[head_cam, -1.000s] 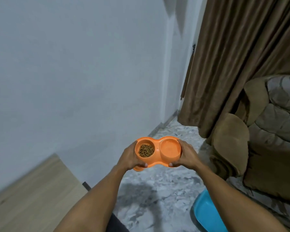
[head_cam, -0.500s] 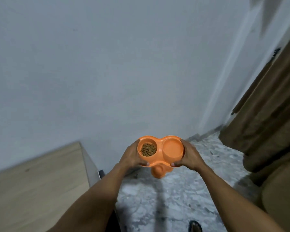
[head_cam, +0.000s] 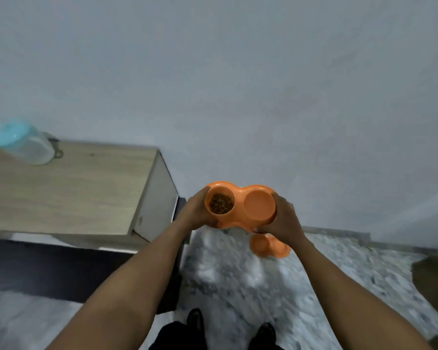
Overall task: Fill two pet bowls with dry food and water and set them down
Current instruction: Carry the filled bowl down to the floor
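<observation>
I hold an orange double pet bowl [head_cam: 240,195] in the air in front of me, above the marble floor. Its left cup holds brown dry food [head_cam: 221,203]. Its right cup looks orange inside, and whether it holds water I cannot tell. My left hand [head_cam: 196,215] grips the bowl's left end and my right hand [head_cam: 280,218] grips its right end. A second orange pet bowl [head_cam: 268,247] sits on the floor by the wall, just below the held one and partly hidden by my right hand.
A light wooden cabinet [head_cam: 68,188] stands at the left against the white wall, with a clear jar with a blue lid [head_cam: 23,144] on top. A dark mat [head_cam: 48,271] lies in front of it. My feet [head_cam: 229,332] are on the marble floor.
My view has swung left and down: the curtain and armchair have left the frame, and the cabinet, jar and floor bowl have come in. Both hands keep their grip on the bowl.
</observation>
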